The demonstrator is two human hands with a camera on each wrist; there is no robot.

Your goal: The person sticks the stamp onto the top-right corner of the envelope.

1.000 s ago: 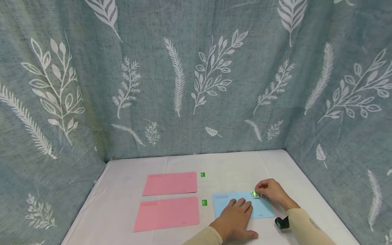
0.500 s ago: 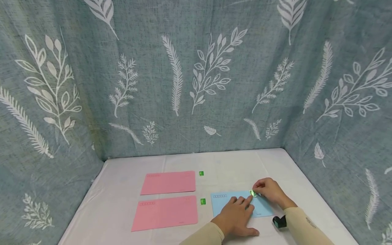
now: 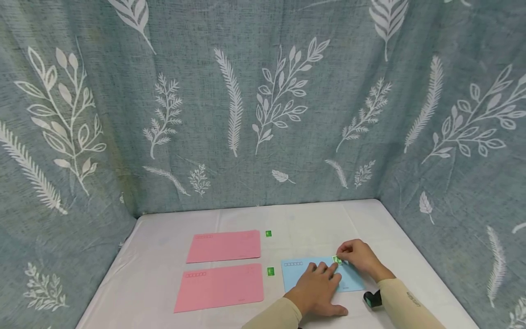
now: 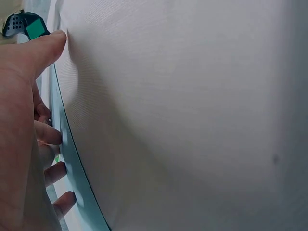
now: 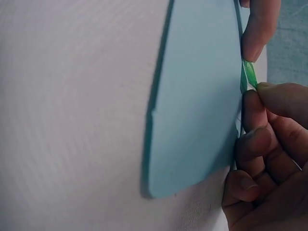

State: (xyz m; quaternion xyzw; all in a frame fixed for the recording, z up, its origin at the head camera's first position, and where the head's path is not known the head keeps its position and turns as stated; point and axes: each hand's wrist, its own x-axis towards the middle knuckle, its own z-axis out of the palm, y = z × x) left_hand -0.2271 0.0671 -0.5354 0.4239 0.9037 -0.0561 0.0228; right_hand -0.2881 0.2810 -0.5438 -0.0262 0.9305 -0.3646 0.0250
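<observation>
Tabletop (image 3: 312,224), pinched stamp (image 5: 251,73), pink envelopes (image 3: 218,289) head view only

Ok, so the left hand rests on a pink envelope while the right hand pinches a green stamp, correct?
Only the colour is wrong: the head view shows the left hand resting on the blue envelope, while the right hand pinches a green stamp.

The left grip (image 3: 317,288) rests on a blue envelope (image 3: 350,279); the right grip (image 3: 360,257) pinches a stamp (image 3: 336,259).
</observation>
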